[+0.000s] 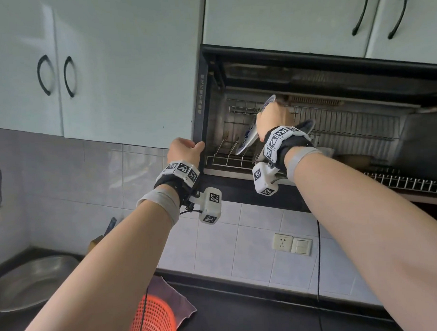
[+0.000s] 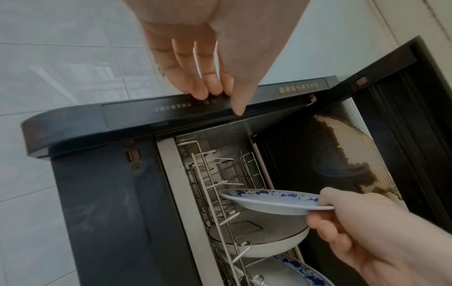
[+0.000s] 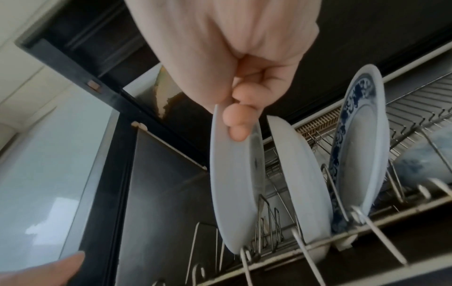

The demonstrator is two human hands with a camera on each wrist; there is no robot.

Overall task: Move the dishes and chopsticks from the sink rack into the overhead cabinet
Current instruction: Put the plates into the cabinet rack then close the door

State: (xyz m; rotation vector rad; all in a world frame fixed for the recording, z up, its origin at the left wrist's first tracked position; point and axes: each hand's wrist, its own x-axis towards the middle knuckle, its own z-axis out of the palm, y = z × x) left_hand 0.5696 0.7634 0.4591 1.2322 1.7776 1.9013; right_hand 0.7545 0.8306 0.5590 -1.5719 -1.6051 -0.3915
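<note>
The left hand (image 1: 184,150) is resting its straight fingers on the open cabinet's (image 1: 202,111) dark front edge, probably for balance while reaching up. Just beyond, the right hand (image 1: 272,119) is pinching the rim of a blue-patterned plate (image 3: 234,174), holding it upright so it is slipping between the wire prongs of the rack (image 3: 276,245), beside two dishes (image 3: 357,154) already standing there. Chinese characters are running down the cabinet's side strip, too small to read

Wire rack (image 3: 276,249) with upright plates (image 3: 303,185)
</note>
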